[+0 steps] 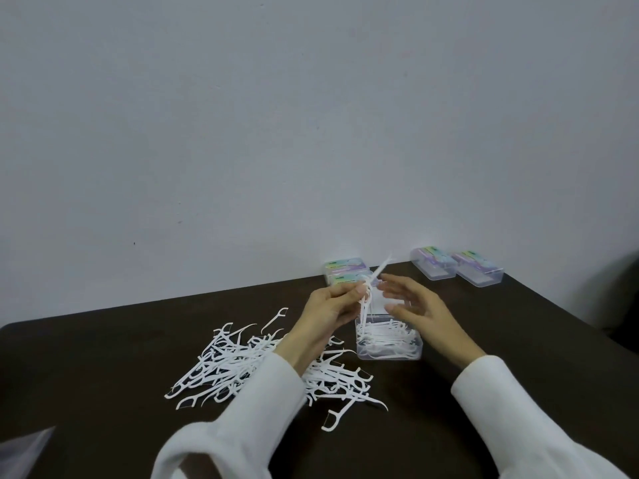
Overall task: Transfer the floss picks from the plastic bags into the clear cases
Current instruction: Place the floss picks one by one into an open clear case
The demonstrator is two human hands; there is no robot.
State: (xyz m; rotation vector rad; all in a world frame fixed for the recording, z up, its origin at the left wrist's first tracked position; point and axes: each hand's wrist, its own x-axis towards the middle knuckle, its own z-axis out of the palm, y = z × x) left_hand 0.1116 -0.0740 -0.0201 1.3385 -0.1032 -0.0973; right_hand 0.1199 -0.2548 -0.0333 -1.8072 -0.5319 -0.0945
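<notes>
A heap of white floss picks (242,361) lies loose on the dark table (103,375). An open clear case (389,340) stands to its right, partly filled with picks. My left hand (328,305) pinches a small bunch of floss picks (371,285) upright above the case's left end. My right hand (415,305) hovers over the case with straight, spread fingers, holding nothing.
Closed clear cases with coloured labels stand at the table's far edge: a stack (345,271) behind my hands and two more, one (432,264) beside the other (479,267), to the right. A clear plastic bag corner (24,451) shows at the lower left. A pale wall rises behind.
</notes>
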